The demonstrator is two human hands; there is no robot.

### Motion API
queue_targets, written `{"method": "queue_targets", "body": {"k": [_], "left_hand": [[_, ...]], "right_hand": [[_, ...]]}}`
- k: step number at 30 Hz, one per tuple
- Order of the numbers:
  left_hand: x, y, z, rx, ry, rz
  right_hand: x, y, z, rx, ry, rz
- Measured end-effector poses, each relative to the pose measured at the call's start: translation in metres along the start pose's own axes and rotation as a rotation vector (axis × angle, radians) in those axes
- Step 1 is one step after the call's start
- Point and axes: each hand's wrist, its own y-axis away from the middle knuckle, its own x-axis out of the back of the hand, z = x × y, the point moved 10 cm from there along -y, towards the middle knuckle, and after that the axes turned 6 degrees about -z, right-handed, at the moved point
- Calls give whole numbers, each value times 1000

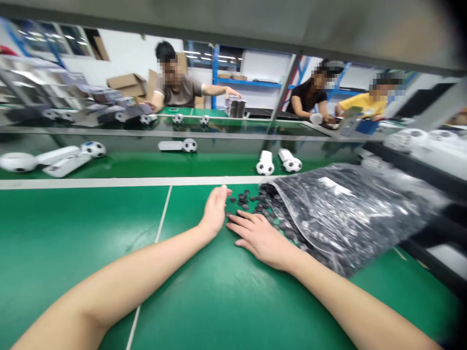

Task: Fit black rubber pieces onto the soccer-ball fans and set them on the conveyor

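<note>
Small black round pieces [268,210] lie loose on the green table mat [175,291], spilling from the mouth of a large clear plastic bag [350,214] filled with more of them. My right hand [260,238] rests palm down beside the loose pieces, fingers spread, its fingertips near a single piece. My left hand [214,211] stands on edge just left of the pieces, its fingers stretched out and partly hidden behind the thumb side. I see nothing held in either hand.
Beyond the pale strip, white devices with soccer-ball ends [265,163] lie on a green conveyor [219,163]. Several people work at the far side. Boxes [127,85] pile up at the back left. A dark rack [419,160] with white items stands at right.
</note>
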Motion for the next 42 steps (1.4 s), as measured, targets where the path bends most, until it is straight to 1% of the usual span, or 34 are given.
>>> {"method": "queue_targets", "body": {"k": [4,7,9,10,12,14,16,19,22,24,26,28,29,31,34,37,39,42], "left_hand": [[-1,3,9,-86,-183,25],[6,5,17,-154,-334,40],[16,5,26,-209,-432,40],[25,4,30,-237,-481,41],[52,0,38,-283,-580,61],[93,-7,42,-295,-683,119],[147,-14,44,-267,-792,217],[246,-18,49,-164,-949,415],[348,-12,58,5,-1084,628],[406,-5,65,124,-1161,727],[449,-2,69,226,-1229,757],[479,-4,69,311,-1284,730],[490,-8,68,344,-1307,699],[503,-19,62,394,-1345,611],[511,-42,50,433,-1392,459],[517,-64,34,474,-1430,346],[524,-74,21,523,-1444,306],[538,-79,3,593,-1446,290]], "right_hand": [[3,2,10,8,9,124],[5,4,15,29,2,198],[5,5,16,45,3,232],[5,6,16,50,10,249],[2,7,16,55,29,277],[-1,7,17,51,46,299],[-5,6,19,42,56,315],[-11,7,26,15,63,346],[-18,8,36,-14,48,365],[-24,10,44,-42,23,364],[-30,12,52,-78,-9,348],[-32,14,56,-117,-40,335],[-31,14,57,-136,-51,331],[-26,14,56,-163,-64,326],[-14,12,49,-190,-71,314],[-5,8,41,-217,-91,266],[-3,5,37,-235,-116,216],[-2,2,34,-258,-159,169]]}}
